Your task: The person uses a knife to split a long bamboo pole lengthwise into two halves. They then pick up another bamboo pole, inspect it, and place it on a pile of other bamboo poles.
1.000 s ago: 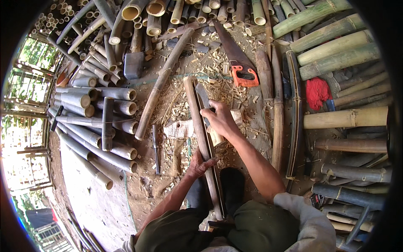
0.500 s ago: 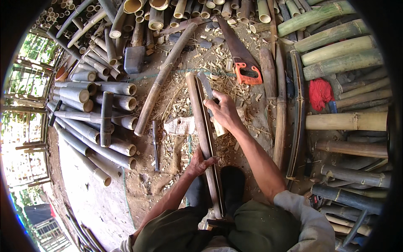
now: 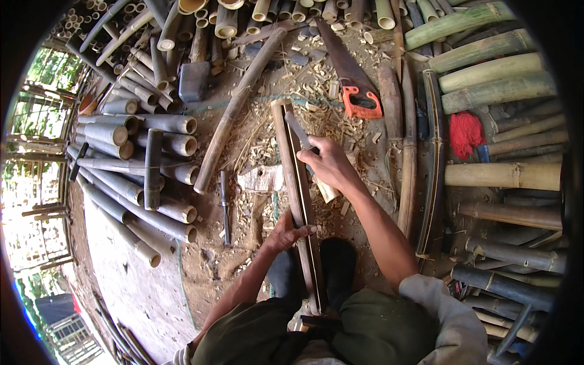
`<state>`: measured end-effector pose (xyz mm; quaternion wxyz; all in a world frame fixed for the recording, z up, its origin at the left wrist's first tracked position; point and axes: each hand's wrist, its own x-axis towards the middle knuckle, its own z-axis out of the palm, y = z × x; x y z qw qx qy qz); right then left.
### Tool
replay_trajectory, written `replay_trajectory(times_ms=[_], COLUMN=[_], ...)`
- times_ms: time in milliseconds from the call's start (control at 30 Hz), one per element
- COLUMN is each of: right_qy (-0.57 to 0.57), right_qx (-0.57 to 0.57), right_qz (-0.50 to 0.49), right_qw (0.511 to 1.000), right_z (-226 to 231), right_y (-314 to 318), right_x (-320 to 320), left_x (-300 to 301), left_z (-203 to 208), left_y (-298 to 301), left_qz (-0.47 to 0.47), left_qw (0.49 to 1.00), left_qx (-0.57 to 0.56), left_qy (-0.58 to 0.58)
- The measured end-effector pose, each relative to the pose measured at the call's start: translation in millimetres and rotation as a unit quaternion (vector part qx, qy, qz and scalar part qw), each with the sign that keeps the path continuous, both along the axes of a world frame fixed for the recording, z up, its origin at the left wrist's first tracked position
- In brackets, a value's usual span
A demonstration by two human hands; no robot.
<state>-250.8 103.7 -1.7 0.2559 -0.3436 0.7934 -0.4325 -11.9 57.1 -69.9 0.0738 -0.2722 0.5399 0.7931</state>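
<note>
A long length of bamboo [image 3: 291, 173], with a lengthwise slot along its right side, stands tilted between my legs, running away from me. My left hand [image 3: 286, 235] is closed round its lower half, the thumb lying across it. My right hand [image 3: 331, 163] grips a knife whose grey blade [image 3: 297, 129] lies along the slot's edge near the far end. A pale wooden handle end [image 3: 326, 191] sticks out below my right fist. How deep the blade sits against the bamboo I cannot tell.
Wood chips [image 3: 316, 115] cover the ground. Beyond lies a saw with an orange handle [image 3: 361, 102]; a chisel [image 3: 225, 207] and a pale wood block [image 3: 261, 179] lie to the left. Bamboo poles [image 3: 167, 125] are stacked left, more [image 3: 502, 175] right, beside a red cloth [image 3: 466, 135].
My right hand and the knife have shifted slightly right and toward me, and the blade tip is a little lower along the bamboo. My left hand keeps its hold.
</note>
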Motion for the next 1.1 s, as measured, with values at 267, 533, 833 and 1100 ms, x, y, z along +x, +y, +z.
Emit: replay_trajectory(times_ms=[267, 533, 833, 1100], right_qy=[-0.347, -0.296, -0.139, -0.056], right_qx=[-0.135, 0.004, 0.048, 0.026], right_qz=[-0.097, -0.003, 0.064, 0.084], right_qw=[0.923, 0.955, 0.987, 0.995], right_z=[49.9, 33.9, 21.0, 7.1], right_y=[96.4, 150.3, 165.1, 168.9], right_x=[61.9, 125.2, 128.2, 122.3], left_x=[34.8, 10.1, 10.5, 12.2], left_z=[37.9, 17.0, 24.8, 21.4], left_y=[25.3, 2.7, 7.4, 10.7], left_qz=[-0.11, 0.0, -0.006, -0.013], left_qw=[0.92, 0.966, 0.961, 0.957], left_qx=[-0.328, -0.244, -0.266, -0.276], left_qy=[-0.183, -0.085, -0.077, -0.092])
